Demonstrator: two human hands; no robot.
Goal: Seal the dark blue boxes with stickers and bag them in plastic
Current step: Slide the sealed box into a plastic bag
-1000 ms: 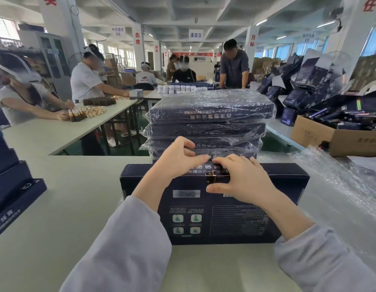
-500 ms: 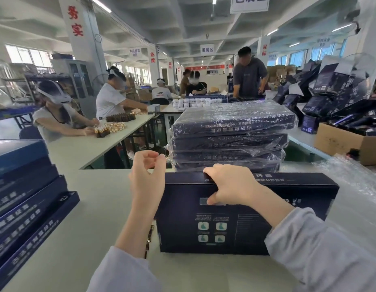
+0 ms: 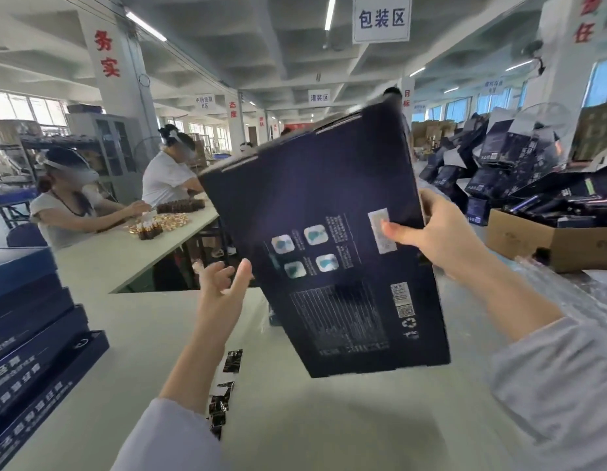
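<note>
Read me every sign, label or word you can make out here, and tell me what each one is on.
"包装区": near hanging sign.
"务实": left pillar.
"灌装区": far hanging sign.
"态度": far pillar.
"目标": middle pillar.
"任": right pillar, rest cut off.
Dark blue box, stacked boxes, small far sign: print too blurred.

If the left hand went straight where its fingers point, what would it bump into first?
Most likely the dark blue box. The open left hand points up toward the box's lower left edge, with nothing seen between, though depth is unclear.
</note>
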